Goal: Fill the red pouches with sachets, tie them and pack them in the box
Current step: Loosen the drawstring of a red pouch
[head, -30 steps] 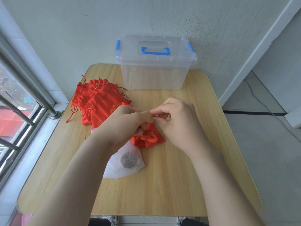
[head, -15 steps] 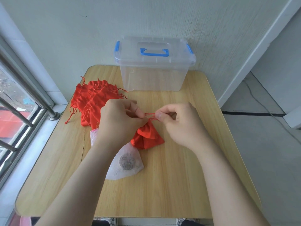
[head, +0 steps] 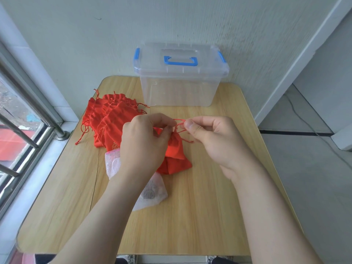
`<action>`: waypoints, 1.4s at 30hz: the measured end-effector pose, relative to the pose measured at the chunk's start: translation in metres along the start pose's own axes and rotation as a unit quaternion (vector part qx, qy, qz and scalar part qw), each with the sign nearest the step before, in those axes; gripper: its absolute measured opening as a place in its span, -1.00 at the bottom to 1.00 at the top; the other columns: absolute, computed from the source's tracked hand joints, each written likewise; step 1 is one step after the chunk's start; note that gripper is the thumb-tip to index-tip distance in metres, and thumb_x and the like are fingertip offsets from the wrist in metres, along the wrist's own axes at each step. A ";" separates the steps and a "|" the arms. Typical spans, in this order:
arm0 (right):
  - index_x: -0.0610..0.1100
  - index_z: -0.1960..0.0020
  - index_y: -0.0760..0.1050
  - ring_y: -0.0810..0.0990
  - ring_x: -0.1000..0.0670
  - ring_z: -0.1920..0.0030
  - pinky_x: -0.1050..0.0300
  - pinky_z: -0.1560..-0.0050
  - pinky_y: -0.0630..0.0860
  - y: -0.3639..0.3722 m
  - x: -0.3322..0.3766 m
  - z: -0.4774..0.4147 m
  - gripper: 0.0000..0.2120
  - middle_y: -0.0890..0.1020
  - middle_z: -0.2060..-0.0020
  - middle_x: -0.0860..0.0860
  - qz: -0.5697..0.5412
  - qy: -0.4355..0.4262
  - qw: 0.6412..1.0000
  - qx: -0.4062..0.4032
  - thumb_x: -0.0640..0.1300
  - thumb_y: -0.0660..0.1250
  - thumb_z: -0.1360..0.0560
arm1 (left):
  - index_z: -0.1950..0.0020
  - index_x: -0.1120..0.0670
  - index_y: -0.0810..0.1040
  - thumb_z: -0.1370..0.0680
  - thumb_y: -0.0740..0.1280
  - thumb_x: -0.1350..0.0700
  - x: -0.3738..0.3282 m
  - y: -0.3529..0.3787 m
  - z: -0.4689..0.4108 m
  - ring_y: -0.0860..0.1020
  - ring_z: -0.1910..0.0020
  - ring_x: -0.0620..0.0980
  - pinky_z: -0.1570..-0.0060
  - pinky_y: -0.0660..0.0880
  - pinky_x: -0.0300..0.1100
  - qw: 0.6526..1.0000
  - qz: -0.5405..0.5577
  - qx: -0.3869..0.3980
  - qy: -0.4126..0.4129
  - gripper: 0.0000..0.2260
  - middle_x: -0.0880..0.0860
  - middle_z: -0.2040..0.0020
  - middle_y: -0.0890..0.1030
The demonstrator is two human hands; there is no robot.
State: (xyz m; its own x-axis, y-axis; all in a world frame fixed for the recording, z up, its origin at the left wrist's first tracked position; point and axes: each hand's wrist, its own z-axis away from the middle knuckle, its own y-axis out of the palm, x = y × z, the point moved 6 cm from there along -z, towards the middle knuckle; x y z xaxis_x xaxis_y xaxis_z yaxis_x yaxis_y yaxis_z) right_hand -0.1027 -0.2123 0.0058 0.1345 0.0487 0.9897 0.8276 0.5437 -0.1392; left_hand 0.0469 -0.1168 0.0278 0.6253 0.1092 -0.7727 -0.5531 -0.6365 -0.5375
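Over the wooden table [head: 200, 216] my left hand [head: 142, 141] and right hand [head: 215, 138] pinch the red fabric pouch [head: 174, 147] by its thin drawstring [head: 180, 121].

Home corner — barred window [head: 21, 130], small wooden table [head: 209, 216].

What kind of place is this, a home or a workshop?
Probably a corner of a home, used for handwork: a small wooden table against a plain wall, a barred window beside it, and a household plastic box.

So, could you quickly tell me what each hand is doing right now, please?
Left hand: pinches the drawstring at the red pouch neck.
Right hand: pinches the same drawstring's loop.
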 end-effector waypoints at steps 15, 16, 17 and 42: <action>-0.02 0.03 0.75 0.78 -0.01 0.02 -0.15 -0.20 0.69 -0.006 -0.001 0.000 -0.89 0.80 0.15 0.02 0.035 -0.014 0.997 -0.062 -0.11 0.46 -0.64 | 0.10 0.04 0.68 -0.70 0.36 0.03 -0.003 0.016 0.002 0.71 0.20 -0.19 0.03 0.65 -0.01 0.996 0.045 0.077 0.007 -0.78 -0.13 0.25 0.73; 0.00 0.03 0.75 0.78 0.03 0.03 -0.11 -0.18 0.69 -0.008 0.000 -0.001 -0.92 0.79 0.17 0.05 0.057 -0.025 0.995 -0.075 -0.09 0.49 -0.62 | 0.09 0.05 0.67 -0.72 0.32 0.02 -0.001 0.015 0.001 0.71 0.20 -0.17 0.03 0.65 0.03 0.996 0.055 0.075 -0.003 -0.76 -0.11 0.23 0.74; 0.01 0.02 0.76 0.77 0.07 0.05 -0.06 -0.15 0.69 -0.010 0.001 -0.001 -0.94 0.79 0.18 0.09 0.080 -0.035 0.993 -0.083 -0.07 0.51 -0.61 | 0.09 0.06 0.65 -0.73 0.30 0.01 0.002 0.015 0.001 0.72 0.20 -0.15 0.02 0.66 0.07 0.995 0.065 0.070 -0.014 -0.74 -0.09 0.22 0.74; -0.12 0.15 0.65 0.61 0.07 0.30 0.27 0.41 0.43 0.000 -0.011 0.004 -0.65 0.67 0.35 0.06 0.261 0.071 0.963 -0.014 -0.16 0.15 -0.67 | 0.40 0.23 0.54 -0.67 0.10 -0.06 0.022 0.016 0.006 0.65 0.40 0.10 0.12 0.69 0.11 0.958 0.068 0.145 -0.239 -0.43 0.16 0.41 0.67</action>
State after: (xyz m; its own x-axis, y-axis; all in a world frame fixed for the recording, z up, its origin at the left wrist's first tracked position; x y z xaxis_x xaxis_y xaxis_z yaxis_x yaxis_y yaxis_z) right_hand -0.1067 -0.2097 -0.0054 0.6073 0.1917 0.7710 0.6420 0.4532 -0.6184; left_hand 0.0485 -0.1196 0.0005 0.2509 0.4214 -0.8715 -0.7850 -0.4382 -0.4379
